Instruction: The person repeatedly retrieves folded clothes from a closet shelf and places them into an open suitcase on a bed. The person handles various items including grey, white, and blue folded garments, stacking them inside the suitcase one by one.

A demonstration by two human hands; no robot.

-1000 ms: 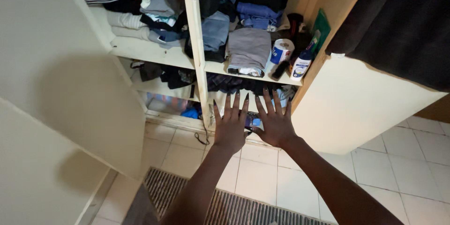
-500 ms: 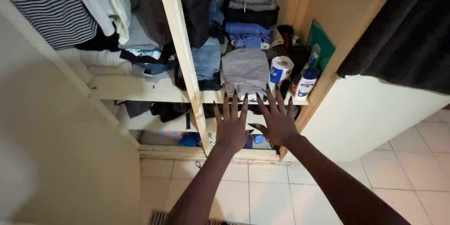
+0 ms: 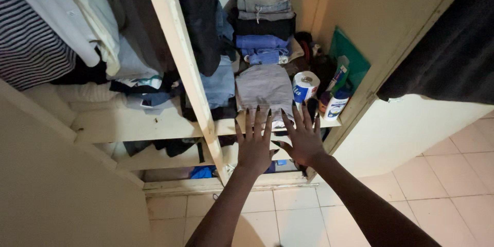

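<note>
My left hand (image 3: 254,144) and my right hand (image 3: 304,139) are stretched out side by side, fingers spread, palms down, holding nothing. They hover in front of an open cream wardrobe, just below the edge of its middle shelf (image 3: 154,128). Nearest above the fingertips lies a folded grey garment (image 3: 263,87) on that shelf. A toilet paper roll (image 3: 304,86) and a white bottle with a blue cap (image 3: 337,104) stand to the right of it.
A stack of folded clothes (image 3: 265,20) sits behind the grey garment, and a green flat object (image 3: 350,59) leans on the wardrobe's right wall. Striped and white garments (image 3: 46,36) hang at left. A vertical divider post (image 3: 180,62) splits the wardrobe. An open door (image 3: 411,123) stands right; white floor tiles (image 3: 463,175) below.
The view has tilted up and closer to the wardrobe. Both hands have risen from the lower shelf level toward the middle shelf, still spread and empty.
</note>
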